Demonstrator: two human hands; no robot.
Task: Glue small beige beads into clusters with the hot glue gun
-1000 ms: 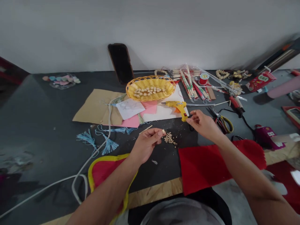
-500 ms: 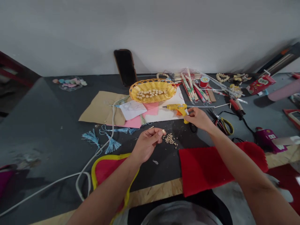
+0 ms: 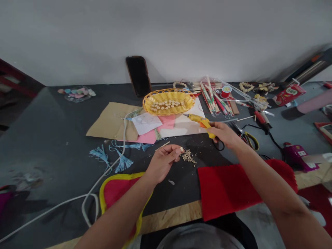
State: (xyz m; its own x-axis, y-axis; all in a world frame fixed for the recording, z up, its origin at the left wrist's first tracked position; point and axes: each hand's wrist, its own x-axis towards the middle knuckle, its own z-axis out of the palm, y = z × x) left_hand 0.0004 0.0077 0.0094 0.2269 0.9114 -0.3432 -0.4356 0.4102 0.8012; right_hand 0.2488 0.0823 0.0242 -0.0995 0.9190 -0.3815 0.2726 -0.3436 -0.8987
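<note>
left hand [image 3: 163, 165]: fingertips pinched together | right hand [image 3: 224, 135]: fingers curled closed

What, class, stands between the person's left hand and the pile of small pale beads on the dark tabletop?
Nothing visible stands in the way: the fingertips of the left hand end right beside the pile of small pale beads, with no object between them.

Glossy yellow plastic glue gun [image 3: 201, 121], woven plastic basket [image 3: 168, 90], matt red felt [image 3: 228, 192], rough chipboard [image 3: 171, 218], brown kraft paper [image 3: 109, 122]
</note>
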